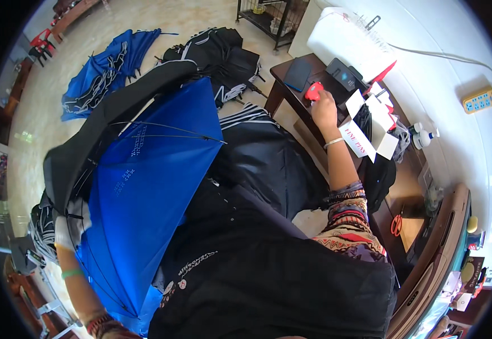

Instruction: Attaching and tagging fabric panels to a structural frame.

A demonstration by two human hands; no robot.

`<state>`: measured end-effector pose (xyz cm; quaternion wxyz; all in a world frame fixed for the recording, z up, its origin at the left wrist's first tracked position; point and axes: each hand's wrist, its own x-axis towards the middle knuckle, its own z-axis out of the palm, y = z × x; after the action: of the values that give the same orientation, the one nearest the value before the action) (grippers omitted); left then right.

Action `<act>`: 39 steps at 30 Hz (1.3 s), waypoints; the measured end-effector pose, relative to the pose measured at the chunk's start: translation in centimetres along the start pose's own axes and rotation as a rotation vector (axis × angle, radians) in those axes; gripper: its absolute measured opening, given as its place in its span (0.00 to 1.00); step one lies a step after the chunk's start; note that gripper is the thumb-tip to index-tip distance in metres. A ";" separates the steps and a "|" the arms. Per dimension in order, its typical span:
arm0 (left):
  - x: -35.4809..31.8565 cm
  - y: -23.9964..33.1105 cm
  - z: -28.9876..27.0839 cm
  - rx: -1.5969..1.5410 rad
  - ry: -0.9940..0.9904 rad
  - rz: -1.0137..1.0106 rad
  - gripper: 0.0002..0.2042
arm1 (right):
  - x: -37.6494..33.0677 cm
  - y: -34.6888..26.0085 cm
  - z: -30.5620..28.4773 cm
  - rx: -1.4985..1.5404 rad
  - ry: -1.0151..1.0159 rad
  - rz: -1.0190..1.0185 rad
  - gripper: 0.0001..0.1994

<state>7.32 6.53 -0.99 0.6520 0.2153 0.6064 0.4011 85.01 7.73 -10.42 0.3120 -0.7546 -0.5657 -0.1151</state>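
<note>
A partly spread umbrella (144, 186), blue on its inner side and black outside, leans across my lap with thin dark ribs showing. My left hand (72, 230), in a pale glove-like covering, is closed on the umbrella's edge at the left. My right hand (325, 110) reaches over the dark wooden table (282, 70), its fingers closed on a small red object (314, 91) whose kind I cannot make out. Beside that hand lie a black rectangular box (345, 73) and an opened white carton (358, 138) with dark contents. A black apron-like cloth (280, 277) covers my lap.
On the floor ahead lie a folded blue umbrella (107, 73) and a heap of black umbrellas (223, 53). More black fabric (268, 164) rests against the table. Orange-handled scissors (396, 225) lie at the right, near white bottles (424, 138). A yellow power strip (479, 101) hangs on the wall.
</note>
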 end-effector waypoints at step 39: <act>-3.9 -5.8 7.6 -0.145 0.257 0.172 0.08 | -8.9 -45.8 5.0 1.404 -1.803 0.323 0.21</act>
<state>16.41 1.66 -1.72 0.5463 0.1656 0.6336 0.5222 38.73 11.38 -3.35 0.1567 -0.2863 -0.4194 0.8471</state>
